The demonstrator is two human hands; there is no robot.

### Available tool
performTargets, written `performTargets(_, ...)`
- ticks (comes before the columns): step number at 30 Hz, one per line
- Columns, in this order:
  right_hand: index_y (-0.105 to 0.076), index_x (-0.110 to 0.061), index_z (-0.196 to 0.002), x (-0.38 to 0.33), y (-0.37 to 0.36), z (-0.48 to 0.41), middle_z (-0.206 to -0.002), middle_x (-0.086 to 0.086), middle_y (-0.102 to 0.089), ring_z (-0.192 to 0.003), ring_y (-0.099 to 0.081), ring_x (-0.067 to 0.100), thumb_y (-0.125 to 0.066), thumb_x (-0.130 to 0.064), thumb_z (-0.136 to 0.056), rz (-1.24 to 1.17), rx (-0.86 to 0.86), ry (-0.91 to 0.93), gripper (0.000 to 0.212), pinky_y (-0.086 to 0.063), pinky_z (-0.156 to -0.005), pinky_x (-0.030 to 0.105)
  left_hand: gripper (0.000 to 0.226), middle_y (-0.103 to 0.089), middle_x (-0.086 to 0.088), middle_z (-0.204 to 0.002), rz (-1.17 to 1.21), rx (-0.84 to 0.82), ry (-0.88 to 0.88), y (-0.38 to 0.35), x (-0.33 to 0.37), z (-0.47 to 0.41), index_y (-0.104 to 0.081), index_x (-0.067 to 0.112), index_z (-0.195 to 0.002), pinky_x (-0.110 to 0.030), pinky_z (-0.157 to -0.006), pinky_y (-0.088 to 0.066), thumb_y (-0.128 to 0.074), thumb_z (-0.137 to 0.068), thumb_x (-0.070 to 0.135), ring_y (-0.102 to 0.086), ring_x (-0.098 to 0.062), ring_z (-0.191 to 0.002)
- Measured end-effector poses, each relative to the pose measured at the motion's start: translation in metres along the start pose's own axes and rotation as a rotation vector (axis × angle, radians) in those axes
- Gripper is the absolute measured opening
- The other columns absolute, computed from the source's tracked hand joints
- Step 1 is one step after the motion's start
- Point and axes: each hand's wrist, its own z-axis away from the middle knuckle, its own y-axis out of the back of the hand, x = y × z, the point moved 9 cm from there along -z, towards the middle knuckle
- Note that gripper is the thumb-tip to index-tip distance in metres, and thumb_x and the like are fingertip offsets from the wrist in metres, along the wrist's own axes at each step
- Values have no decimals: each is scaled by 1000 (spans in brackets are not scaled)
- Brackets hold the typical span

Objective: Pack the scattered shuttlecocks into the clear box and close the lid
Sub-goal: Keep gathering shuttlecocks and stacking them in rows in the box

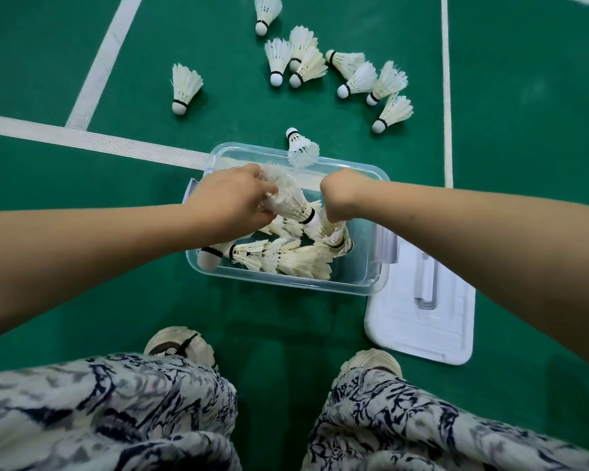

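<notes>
- Ten or so shuttlecocks (pixel 357 79) lie on the far floor (pixel 48 56).
- Left hand (pixel 232 202) grips one by its feathers over the box (pixel 286 283). Nest it cork-first, gently.
- Right hand (pixel 340 195) dips inside; its fingers are hidden, so I cannot tell their grip.

The opening of the clear plastic box (pixel 279 282) is crowded by the left hand (pixel 232 205), the white feather shuttlecock (pixel 295 202) gripped in it, the right hand (pixel 340 195) and a heap of packed shuttlecocks (pixel 286 260). Bare room is left only at its right end. The green floor (pixel 48 62) to the right is taken up by the flat white plastic lid (pixel 419 328). A lone shuttlecock (pixel 301 147) seemingly leans on the far rim.
</notes>
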Motion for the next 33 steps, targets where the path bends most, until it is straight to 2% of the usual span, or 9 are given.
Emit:
performTargets(7, -38, -10, -54, -9, 6, -9, -57, 4, -36, -50, -31, 15, -54, -1, -82, -10, -3, -8, 33, -28, -46, 24, 19, -56, -7, -106, -19, -13, 2, -4, -5, -1, -63, 20, -94, -31, -66, -41, -57, -83, 34, -56, -27, -89)
performTargets(12, -38, -10, -56, -27, 5, -16, -59, 4, -36, -55, -36, 18, -50, -4, -84, -85, 42, 14, 32, -29, -44, 23, 29, -55, -6, -115, -27, -164, 40, -30, -8, -1, -65, 19, -104, -33, -77, -45, -56, -83, 38, -57, -28, -100)
performTargets(17, -39, -12, -57, -31, -5, -19, -61, 5, -42, -73, -44, 26, -47, -18, -90, -179, 31, 49, 35, -30, -48, 25, 23, -58, -7, -96, -131, -262, 76, -48, -8, -8, -55, 17, -72, -28, -65, -40, -54, -83, 38, -48, -23, -78)
performTargets(20, -59, -5, -80, -22, -5, -16, -88, 13, -60, -87, -53, 29, -43, -29, -95, -325, 26, 47, 32, -40, -68, 28, 28, -58, -6, -83, -129, -321, 110, -57, -9, -12, -50, 18, -66, -29, -66, -43, -55, -82, 39, -49, -24, -76)
performTargets(23, -61, -3, -115, -7, 5, -10, -117, 15, -63, -109, -55, 31, -43, -19, -93, -435, 113, 23, 33, -45, -86, 32, 30, -53, -2, -77, -147, -358, 131, -63, -12, -13, -51, 18, -67, -28, -65, -41, -56, -83, 42, -48, -23, -76)
performTargets(25, -56, -7, -123, -1, 7, -6, -125, 12, -59, -114, -53, 29, -43, -9, -90, -421, 111, 45, 36, -43, -86, 29, 34, -53, -1, -76, -161, -373, 136, -66, -14, -14, -49, 18, -65, -28, -64, -39, -57, -83, 45, -48, -23, -76)
performTargets(28, -42, -14, -135, 1, -8, -3, -130, 10, -54, -112, -52, 27, -49, -5, -85, -321, -22, 122, 51, -39, -79, 26, 43, -50, 1, -67, -170, -424, 153, -71, -17, -14, -43, 18, -57, -27, -61, -37, -58, -82, 50, -49, -23, -73)
performTargets(30, -31, -17, -142, -3, -26, 1, -129, 10, -54, -108, -52, 26, -61, -10, -83, -257, -120, 163, 67, -40, -79, 27, 42, -53, 1, -67, -159, -457, 153, -74, -16, -15, -48, 18, -59, -27, -59, -38, -60, -80, 52, -51, -23, -73)
performTargets(33, -23, -17, -145, -9, -45, 4, -131, 9, -52, -114, -52, 27, -75, -26, -76, -198, -163, 200, 87, -39, -83, 29, 39, -65, -2, -81, -137, -491, 135, -80, -16, -16, -64, 16, -79, -27, -63, -42, -61, -79, 54, -57, -23, -79)
